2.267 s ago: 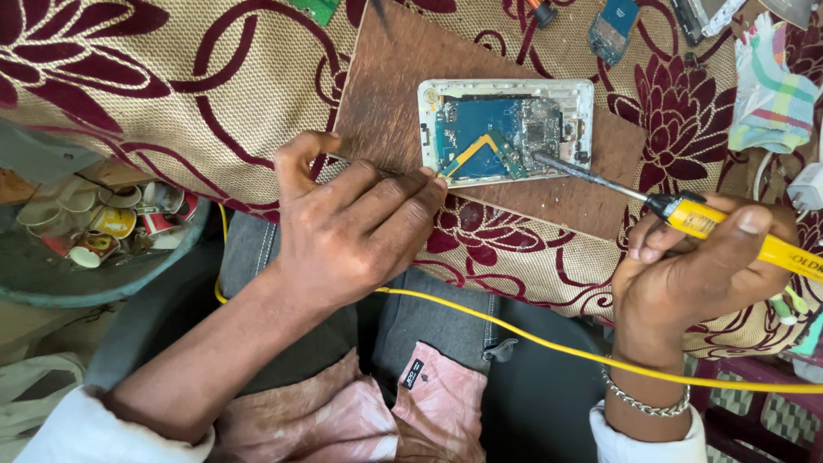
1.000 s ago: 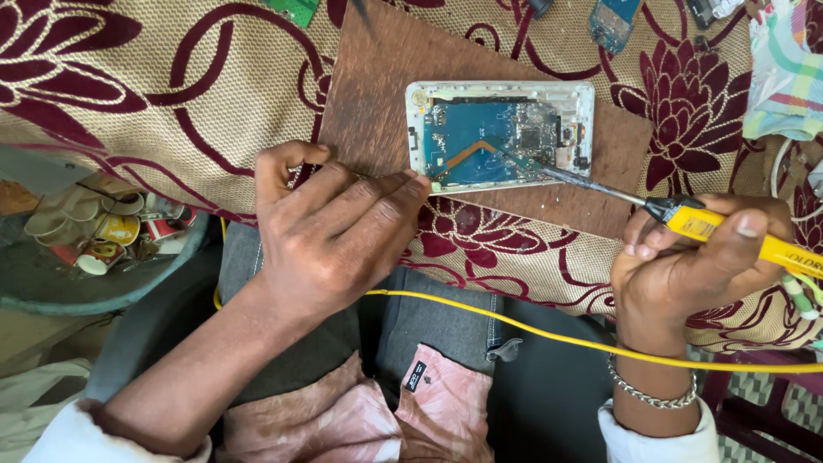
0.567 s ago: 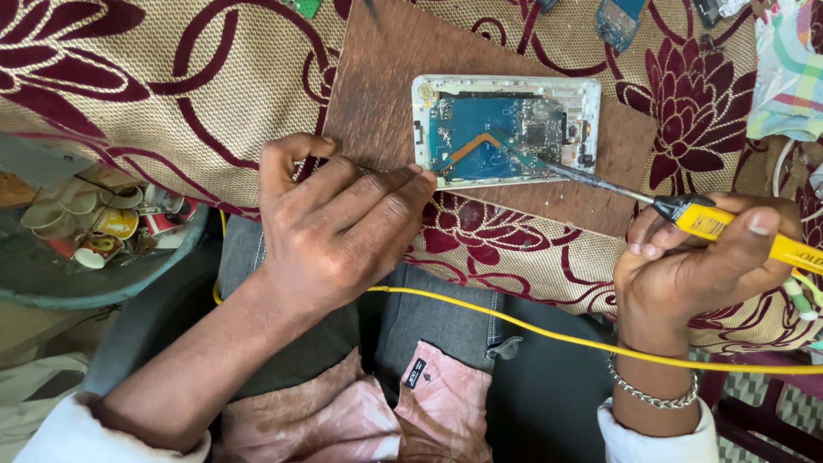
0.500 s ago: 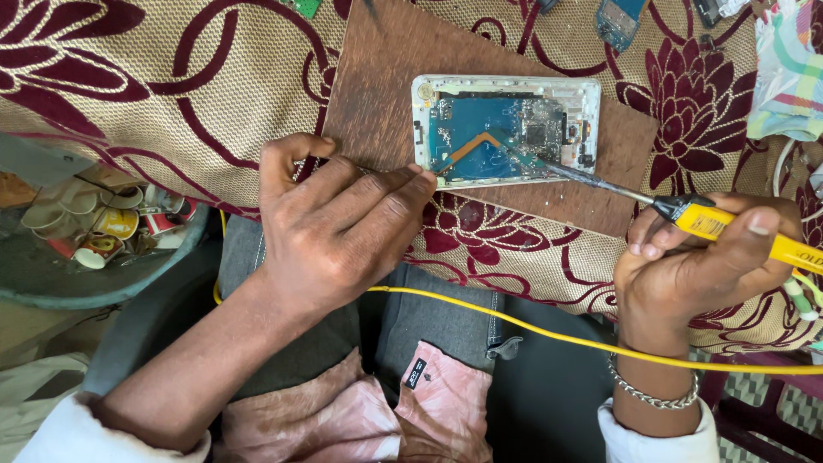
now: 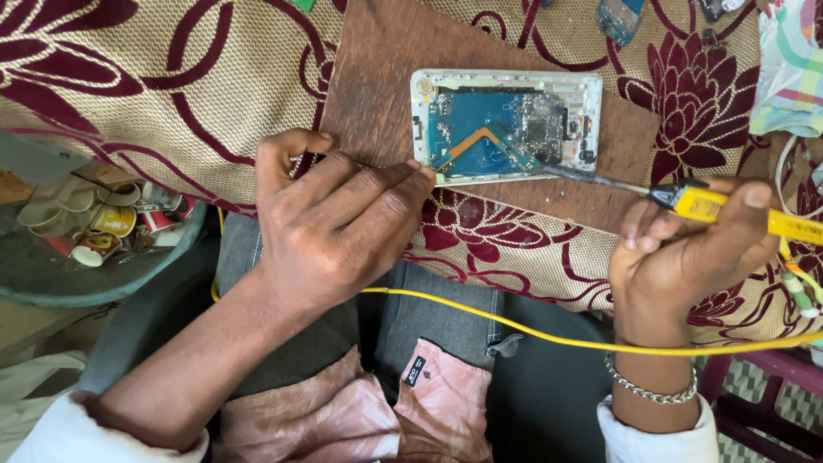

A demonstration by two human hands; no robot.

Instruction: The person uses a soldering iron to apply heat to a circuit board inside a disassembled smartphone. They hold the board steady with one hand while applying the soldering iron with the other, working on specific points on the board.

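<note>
An opened phone point(image 5: 506, 126) with a white frame and a bare blue circuit board lies on a brown wooden board point(image 5: 386, 77). My right hand point(image 5: 694, 249) grips the yellow handle of a soldering iron point(image 5: 711, 204), whose dark metal tip rests on the phone's lower edge. My left hand point(image 5: 343, 223) lies palm down with its fingertips pressing the phone's lower left corner and the board. A yellow cord point(image 5: 557, 334) runs from the iron across my lap.
The board sits on a beige cloth with dark red flowers point(image 5: 129, 86). A round tray point(image 5: 51, 274) of small cups and bits stands at the left. Loose phone parts point(image 5: 619, 17) and a checked cloth point(image 5: 789, 69) lie at the top right.
The iron's tip has stayed on the phone's lower right part, shifting only slightly. My left hand still presses the same corner. The view has shifted a little.
</note>
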